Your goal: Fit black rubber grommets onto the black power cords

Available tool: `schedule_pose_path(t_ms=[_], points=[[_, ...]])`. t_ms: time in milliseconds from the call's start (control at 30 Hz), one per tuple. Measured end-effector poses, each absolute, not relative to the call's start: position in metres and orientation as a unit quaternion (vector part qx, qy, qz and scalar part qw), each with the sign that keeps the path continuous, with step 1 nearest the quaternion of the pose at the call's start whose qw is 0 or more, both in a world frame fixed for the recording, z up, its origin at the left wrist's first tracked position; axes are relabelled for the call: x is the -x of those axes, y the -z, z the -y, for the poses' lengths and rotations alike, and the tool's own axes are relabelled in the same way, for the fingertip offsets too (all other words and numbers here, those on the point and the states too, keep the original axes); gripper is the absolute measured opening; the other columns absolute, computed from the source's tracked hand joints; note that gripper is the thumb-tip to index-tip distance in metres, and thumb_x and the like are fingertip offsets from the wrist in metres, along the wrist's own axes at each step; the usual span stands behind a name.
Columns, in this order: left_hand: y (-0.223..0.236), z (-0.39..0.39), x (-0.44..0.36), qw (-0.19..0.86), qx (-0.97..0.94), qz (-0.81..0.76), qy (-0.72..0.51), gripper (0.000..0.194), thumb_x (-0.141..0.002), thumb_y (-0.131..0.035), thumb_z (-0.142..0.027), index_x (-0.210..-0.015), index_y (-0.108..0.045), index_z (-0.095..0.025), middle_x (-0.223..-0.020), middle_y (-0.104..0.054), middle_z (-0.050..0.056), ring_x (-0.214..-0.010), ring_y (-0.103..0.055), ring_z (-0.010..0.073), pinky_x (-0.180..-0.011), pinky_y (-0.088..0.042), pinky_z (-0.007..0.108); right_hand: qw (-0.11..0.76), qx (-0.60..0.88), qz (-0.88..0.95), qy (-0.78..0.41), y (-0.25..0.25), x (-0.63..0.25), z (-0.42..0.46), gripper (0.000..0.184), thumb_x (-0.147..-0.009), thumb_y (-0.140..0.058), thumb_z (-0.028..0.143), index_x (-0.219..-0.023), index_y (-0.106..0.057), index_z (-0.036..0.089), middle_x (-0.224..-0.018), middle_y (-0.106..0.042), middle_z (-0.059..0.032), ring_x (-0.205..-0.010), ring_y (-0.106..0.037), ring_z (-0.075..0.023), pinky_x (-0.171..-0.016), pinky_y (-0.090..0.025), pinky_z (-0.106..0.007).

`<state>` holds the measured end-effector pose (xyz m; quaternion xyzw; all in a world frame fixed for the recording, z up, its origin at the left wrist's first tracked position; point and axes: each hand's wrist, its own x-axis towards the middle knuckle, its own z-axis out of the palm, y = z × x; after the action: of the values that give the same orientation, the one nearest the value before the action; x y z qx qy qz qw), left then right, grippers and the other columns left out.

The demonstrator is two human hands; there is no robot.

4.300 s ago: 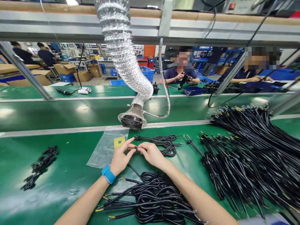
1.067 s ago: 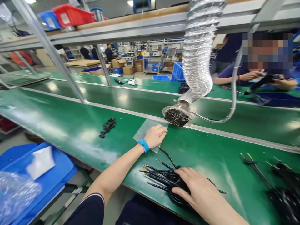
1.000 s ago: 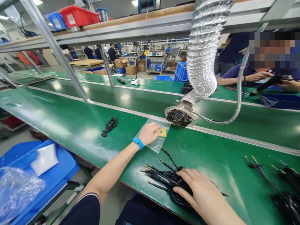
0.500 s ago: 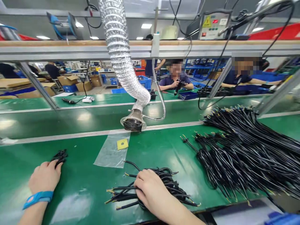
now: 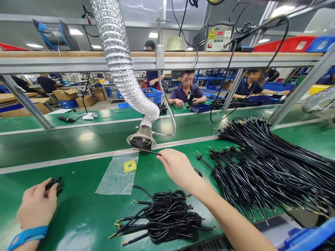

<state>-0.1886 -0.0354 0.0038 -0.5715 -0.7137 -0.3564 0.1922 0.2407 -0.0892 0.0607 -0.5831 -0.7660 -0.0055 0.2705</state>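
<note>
At the left, my left hand (image 5: pixel 38 205) has its thumb and fingers closed at a small pile of black parts (image 5: pixel 59 184); what exactly they pinch is partly hidden. My right hand (image 5: pixel 179 169) is raised over the middle of the bench, closed on a black cable (image 5: pixel 153 152). This cable's thin end points left, just under the fan, and a loop of it shows behind my wrist. Below my right forearm lie several coiled black cables (image 5: pixel 172 218) with bare yellowish wire ends facing left.
A fan (image 5: pixel 140 143) on a silver flexible duct (image 5: pixel 123 69) hangs above the bench. A clear plastic sheet (image 5: pixel 112 181) with a yellow square pad (image 5: pixel 130 166) lies left of centre. A large heap of black cables (image 5: pixel 248 177) covers the right. Co-workers sit across the bench.
My right hand has lifted off the coiled cables and moved up and forward with one cable. My left hand stays at the black parts, its fingers more closed. The view has shifted slightly right.
</note>
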Motion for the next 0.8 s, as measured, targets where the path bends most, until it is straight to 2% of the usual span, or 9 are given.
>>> schedule_pose_path(t_ms=[67,167,300,367,467,567,667,800], points=[[-0.006,0.021,0.174,0.172,0.569,0.699,0.398,0.032,-0.074,-0.042,-0.054,-0.09,-0.061,-0.033,-0.08,-0.053,0.001,-0.088,-0.058,0.03,-0.074,-0.049,0.043,0.215,0.579,0.786,0.011,-0.051,-0.239,0.067,0.028,-0.101,-0.044,0.03,-0.084,-0.062,0.016,-0.077,-0.067,-0.0058,-0.074,-0.06,-0.0177,-0.064,-0.034,-0.027],[-0.004,-0.01,0.154,0.091,0.577,0.681,0.441,0.03,-0.065,-0.053,-0.05,-0.082,-0.065,-0.027,-0.077,-0.054,0.0,-0.071,-0.055,0.022,-0.077,-0.05,0.041,0.149,0.563,0.812,-0.027,-0.023,-0.229,0.035,0.034,-0.101,-0.043,0.035,-0.082,-0.064,0.017,-0.077,-0.069,-0.0061,-0.075,-0.063,-0.0179,-0.065,-0.036,-0.026],[0.01,-0.047,0.128,-0.044,0.553,0.672,0.49,0.032,-0.061,-0.061,-0.041,-0.082,-0.07,-0.018,-0.074,-0.056,0.002,-0.066,-0.052,0.0186,-0.078,-0.048,0.038,0.128,0.553,0.819,-0.086,0.019,-0.215,0.011,0.037,-0.102,-0.04,0.035,-0.082,-0.067,0.017,-0.082,-0.071,-0.008,-0.08,-0.065,-0.019,-0.07,-0.04,-0.026],[0.024,-0.061,0.121,-0.138,0.496,0.659,0.549,0.034,-0.06,-0.063,-0.034,-0.087,-0.069,-0.015,-0.076,-0.058,0.003,-0.066,-0.053,0.0165,-0.076,-0.048,0.035,0.151,0.535,0.822,-0.125,0.036,-0.21,0.004,0.036,-0.101,-0.04,0.031,-0.084,-0.068,0.016,-0.084,-0.07,-0.0087,-0.082,-0.065,-0.0197,-0.073,-0.042,-0.027],[0.046,-0.074,0.122,-0.166,0.477,0.663,0.552,0.035,-0.059,-0.065,-0.031,-0.089,-0.07,-0.014,-0.074,-0.061,0.003,-0.065,-0.054,0.0148,-0.074,-0.049,0.032,0.22,0.477,0.823,-0.216,0.051,-0.206,-0.006,0.03,-0.099,-0.04,0.021,-0.101,-0.069,0.015,-0.085,-0.07,-0.007,-0.081,-0.063,-0.018,-0.076,-0.045,-0.027],[0.06,-0.077,0.13,-0.179,0.474,0.66,0.555,0.036,-0.059,-0.067,-0.034,-0.089,-0.071,-0.014,-0.071,-0.06,0.002,-0.065,-0.055,0.0145,-0.072,-0.049,0.031,0.287,0.447,0.796,-0.29,0.057,-0.2,-0.014,0.032,-0.094,-0.04,0.014,-0.112,-0.067,0.014,-0.083,-0.069,-0.0053,-0.075,-0.062,-0.0161,-0.074,-0.048,-0.027],[0.064,-0.076,0.135,-0.191,0.471,0.65,0.565,0.04,-0.058,-0.07,-0.038,-0.09,-0.072,-0.013,-0.069,-0.061,0.002,-0.065,-0.056,0.0151,-0.072,-0.05,0.031,0.338,0.449,0.775,-0.289,0.06,-0.19,-0.02,0.028,-0.092,-0.046,0.016,-0.105,-0.071,0.014,-0.088,-0.069,-0.0066,-0.076,-0.063,-0.016,-0.074,-0.048,-0.027],[0.065,-0.076,0.134,-0.193,0.465,0.655,0.563,0.045,-0.059,-0.071,-0.044,-0.091,-0.072,-0.012,-0.072,-0.066,0.005,-0.069,-0.06,0.0182,-0.076,-0.052,0.035,0.369,0.464,0.765,-0.251,0.065,-0.176,-0.021,0.026,-0.096,-0.05,0.025,-0.095,-0.075,0.02,-0.094,-0.072,-0.0052,-0.084,-0.066,-0.017,-0.077,-0.047,-0.026]])
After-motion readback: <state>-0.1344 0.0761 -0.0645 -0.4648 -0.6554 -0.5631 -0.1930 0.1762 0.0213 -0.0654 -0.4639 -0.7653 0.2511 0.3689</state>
